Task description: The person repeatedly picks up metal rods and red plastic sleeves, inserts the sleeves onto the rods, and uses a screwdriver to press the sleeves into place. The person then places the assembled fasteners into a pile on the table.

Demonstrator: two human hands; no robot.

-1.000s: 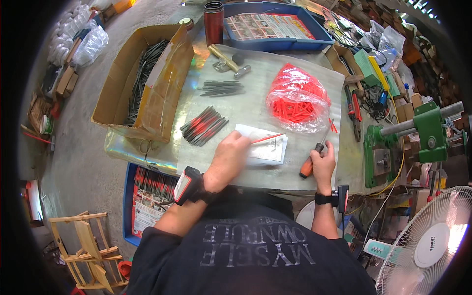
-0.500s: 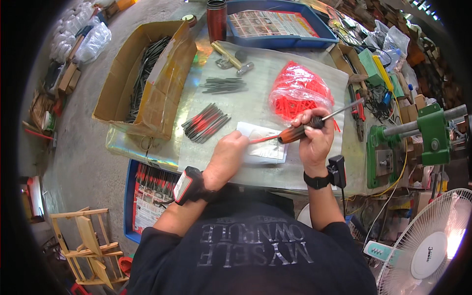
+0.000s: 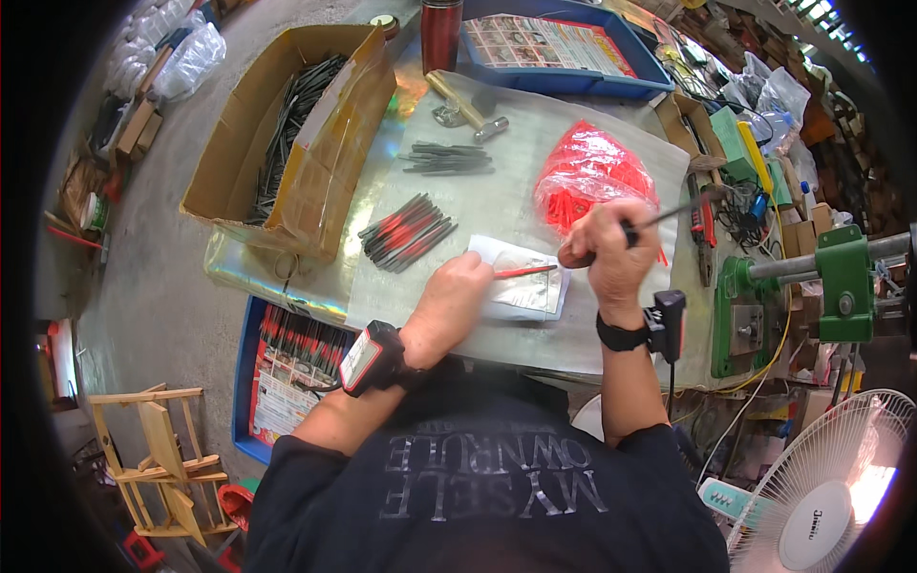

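My left hand (image 3: 453,294) is closed on one end of a slim dark metal rod with a red sleeve (image 3: 521,271); the rod's dark tip points right, over a white paper pad (image 3: 514,304). Closed round the handle of a screwdriver (image 3: 673,212), my right hand (image 3: 616,250) is just right of that tip, with the shaft slanting up and away to the right. The handle's butt end faces the rod, a small gap between them. Left of the pad lies a bundle of red-sleeved rods (image 3: 408,233). Bare dark rods (image 3: 446,159) lie farther back.
Behind my right hand sits a plastic bag of red sleeves (image 3: 594,174). A hammer (image 3: 468,107) lies at the back. On the left stands a cardboard box (image 3: 325,158) of dark rods; on the right, pliers (image 3: 702,229) and a green press (image 3: 735,320). A blue tray (image 3: 244,382) is below left.
My right hand has turned the screwdriver and drawn its handle end off the rod's tip. The rod's dark tip now shows. My left hand stays nearly in place.
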